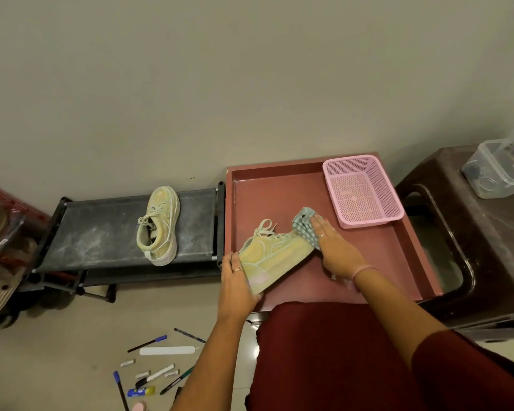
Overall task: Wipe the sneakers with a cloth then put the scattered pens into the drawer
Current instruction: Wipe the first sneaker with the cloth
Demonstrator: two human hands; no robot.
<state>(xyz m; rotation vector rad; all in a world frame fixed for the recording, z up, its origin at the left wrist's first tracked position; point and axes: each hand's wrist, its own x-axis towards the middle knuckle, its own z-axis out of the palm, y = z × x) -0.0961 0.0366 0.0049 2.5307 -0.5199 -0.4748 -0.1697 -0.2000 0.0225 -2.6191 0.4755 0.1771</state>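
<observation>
Mid-frame, our left hand (237,281) grips the pale yellow sneaker (275,256) steady, so our flat right hand (337,250) presses the dotted green cloth (304,226) against it.

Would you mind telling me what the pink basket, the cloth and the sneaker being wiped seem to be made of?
The pink basket looks like moulded plastic: stiff, evenly perforated walls with a slight sheen. The cloth seems a soft woven fabric, grey-green checked, crumpling under the right hand. The sneaker, held by the left hand, appears matte leather or a synthetic, with raised stitched panels and fabric laces; which one cannot be told.
</observation>
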